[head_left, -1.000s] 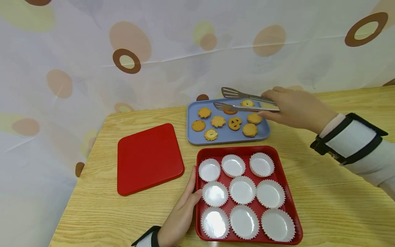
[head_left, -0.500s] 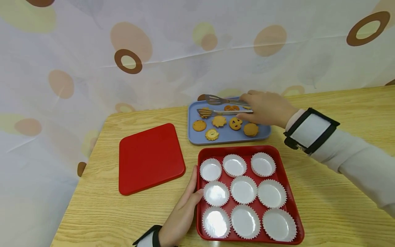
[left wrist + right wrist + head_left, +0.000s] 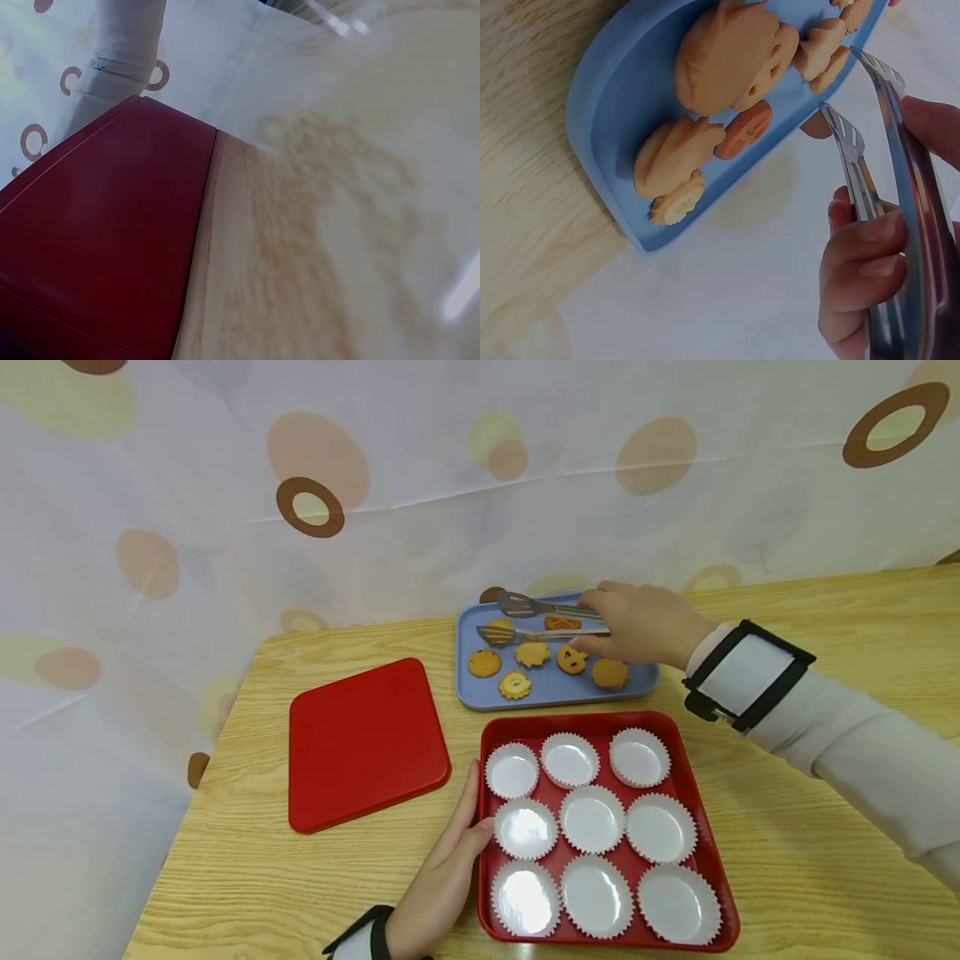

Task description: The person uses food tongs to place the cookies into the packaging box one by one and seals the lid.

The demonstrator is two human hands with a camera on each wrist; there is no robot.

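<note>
My right hand [image 3: 641, 618] holds a pair of metal tongs [image 3: 551, 633] over the blue tray [image 3: 468, 689]. The slotted tips are spread apart, with nothing clearly between them. Golden cookies of several shapes lie on this tray, among them a flower-shaped cookie [image 3: 532, 654], a round one [image 3: 483, 663] and a pretzel [image 3: 561, 623]; the hand hides some at the right. In the right wrist view, fingers wrap the tongs [image 3: 922, 247] beside the tray. My left hand [image 3: 438, 877] rests along the left wall of a red box [image 3: 693, 793], fingers straight, thumb at the rim. White paper cups [image 3: 592, 820] sit inside it in rows.
Left of the box, a flat red lid [image 3: 367, 747] lies on the wooden table [image 3: 225, 877]. Behind the blue tray hangs a white patterned cloth [image 3: 420, 543]. The left wrist view shows the red box's side wall [image 3: 112, 232] up close.
The right hand and tongs have moved left and slightly down over the blue tray, then nearly stopped. The left hand and red box stay in place.
</note>
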